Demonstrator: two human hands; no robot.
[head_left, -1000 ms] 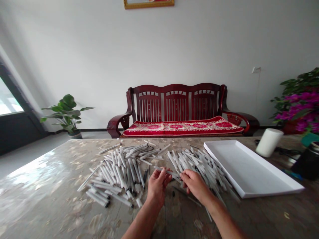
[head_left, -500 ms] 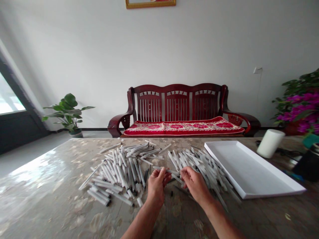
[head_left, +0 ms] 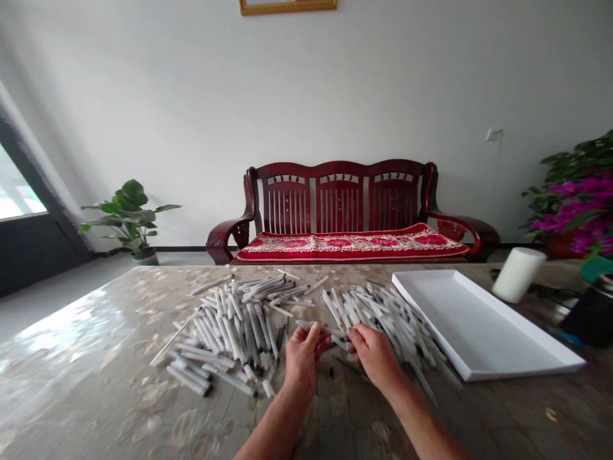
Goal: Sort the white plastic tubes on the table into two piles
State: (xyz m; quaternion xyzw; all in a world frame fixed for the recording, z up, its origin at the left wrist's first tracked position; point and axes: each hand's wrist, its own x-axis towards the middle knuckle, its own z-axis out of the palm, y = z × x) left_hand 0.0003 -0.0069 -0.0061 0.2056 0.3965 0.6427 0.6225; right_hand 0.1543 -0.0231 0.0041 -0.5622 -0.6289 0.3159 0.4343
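Note:
My left hand [head_left: 302, 356] is pinched on a thin white pen [head_left: 322, 329] that runs level toward the right. Its other end meets the fingers of my right hand [head_left: 374, 355], which are closed at the near edge of the right pile of white pens [head_left: 383, 316]. I cannot tell whether the right fingers grip that same pen or another one. A second heap of white pens [head_left: 234, 326] lies just left of my left hand. Both hands hover low over the marble table [head_left: 96, 370].
A shallow white tray [head_left: 479, 332] lies to the right of the pens. Behind it stand a white cylinder [head_left: 518, 275], a dark jar [head_left: 596, 313] and a purple-flowered plant [head_left: 575, 204]. Beyond the table are a red wooden bench [head_left: 345, 217] and a potted plant [head_left: 129, 220].
Both hands have edged slightly away from me toward the piles, keeping hold of the thin pen between them. The piles and the tray have not moved.

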